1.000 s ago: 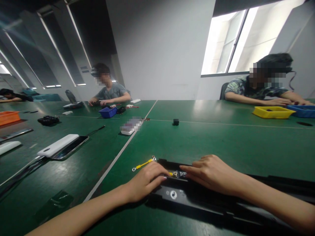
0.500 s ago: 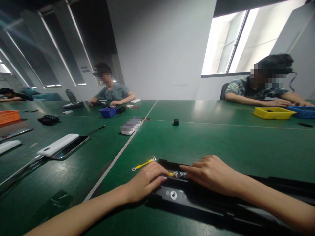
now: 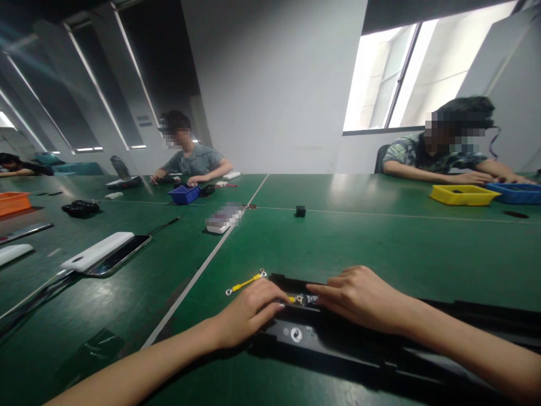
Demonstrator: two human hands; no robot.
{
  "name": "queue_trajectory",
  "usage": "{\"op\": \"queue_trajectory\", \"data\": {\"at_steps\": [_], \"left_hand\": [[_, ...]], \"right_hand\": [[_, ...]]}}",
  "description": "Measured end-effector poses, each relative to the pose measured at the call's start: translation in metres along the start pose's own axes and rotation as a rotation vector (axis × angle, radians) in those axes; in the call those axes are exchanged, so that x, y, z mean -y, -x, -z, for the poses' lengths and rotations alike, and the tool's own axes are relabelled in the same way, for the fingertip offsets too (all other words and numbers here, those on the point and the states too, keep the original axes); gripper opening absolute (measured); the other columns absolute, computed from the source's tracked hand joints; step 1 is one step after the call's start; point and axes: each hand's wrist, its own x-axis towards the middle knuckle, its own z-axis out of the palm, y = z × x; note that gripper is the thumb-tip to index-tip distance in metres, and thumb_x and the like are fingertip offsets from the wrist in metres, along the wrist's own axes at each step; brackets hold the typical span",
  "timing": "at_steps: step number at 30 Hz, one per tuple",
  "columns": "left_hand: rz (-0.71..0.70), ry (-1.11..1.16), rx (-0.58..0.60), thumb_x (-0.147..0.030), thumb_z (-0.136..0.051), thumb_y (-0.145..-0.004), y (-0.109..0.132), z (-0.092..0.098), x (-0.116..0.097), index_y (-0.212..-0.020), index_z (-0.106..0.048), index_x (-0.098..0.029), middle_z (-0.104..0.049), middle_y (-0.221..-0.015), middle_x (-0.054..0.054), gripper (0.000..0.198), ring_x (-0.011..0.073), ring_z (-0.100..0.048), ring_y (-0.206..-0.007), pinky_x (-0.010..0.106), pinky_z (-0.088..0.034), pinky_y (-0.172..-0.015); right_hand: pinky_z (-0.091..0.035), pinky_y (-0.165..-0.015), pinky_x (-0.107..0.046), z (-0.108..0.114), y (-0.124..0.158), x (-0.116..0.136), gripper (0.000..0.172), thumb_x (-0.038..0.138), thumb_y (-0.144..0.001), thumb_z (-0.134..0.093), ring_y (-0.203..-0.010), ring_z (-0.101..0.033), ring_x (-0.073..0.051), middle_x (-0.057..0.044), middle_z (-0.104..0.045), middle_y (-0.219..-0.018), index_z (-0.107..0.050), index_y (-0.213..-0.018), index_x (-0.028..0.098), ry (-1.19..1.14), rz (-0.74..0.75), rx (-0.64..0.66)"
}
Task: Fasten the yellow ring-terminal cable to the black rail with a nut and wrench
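Observation:
A long black housing [image 3: 333, 347] lies across the table in front of me, its top open like a channel. My left hand [image 3: 256, 309] rests over the housing's left end, thumb and fingers closed on a short yellow wire [image 3: 291, 299]. The wire's ring terminal [image 3: 300, 300] shows between my hands. My right hand [image 3: 359, 296] reaches into the channel from the right, fingers drawn together beside a small silvery piece [image 3: 311, 299]. Its fingertips are partly hidden, so what they grip is unclear. A second yellow wire [image 3: 245, 283] with a ring terminal at each end lies just beyond my left hand.
A white power bank [image 3: 99, 251] and a phone [image 3: 122, 256] lie to the left with cables. Farther off are a small black block [image 3: 300, 211], a blue bin [image 3: 184, 195] and a yellow bin [image 3: 462, 195]. Two co-workers sit across the table.
The whole view has shifted very slightly. Both hands keep nearly the same pose on the housing, and the wires stay where they were.

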Motion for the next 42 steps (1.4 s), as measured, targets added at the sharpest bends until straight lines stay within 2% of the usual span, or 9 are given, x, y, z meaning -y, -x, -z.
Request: {"op": "queue_trajectory", "data": {"at_steps": [20, 42], "left_hand": [[-0.002, -0.004, 0.0, -0.021, -0.041, -0.098, 0.0001, -0.0004, 0.0004, -0.109, -0.058, -0.018, -0.061, -0.106, 0.007, 0.021, 0.0195, -0.053, -0.1, 0.032, -0.04, -0.092], [0.0, -0.011, -0.004, -0.022, -0.041, -0.098, -0.0005, 0.0, -0.001, -0.108, -0.058, -0.018, -0.062, -0.105, 0.007, 0.021, 0.0198, -0.054, -0.099, 0.032, -0.041, -0.091]], "right_hand": [[-0.027, -0.05, -0.025, -0.0006, 0.0, -0.0005, 0.026, 0.029, -0.096, -0.046, -0.052, -0.059, -0.013, 0.0, -0.068, -0.067, -0.062, -0.114, 0.023, 0.016, -0.01, 0.025], [-0.026, -0.049, -0.026, 0.0006, -0.0007, 0.0013, 0.027, 0.027, -0.095, -0.045, -0.051, -0.058, -0.012, -0.001, -0.066, -0.064, -0.061, -0.115, 0.018, -0.011, 0.0, 0.015]]}}
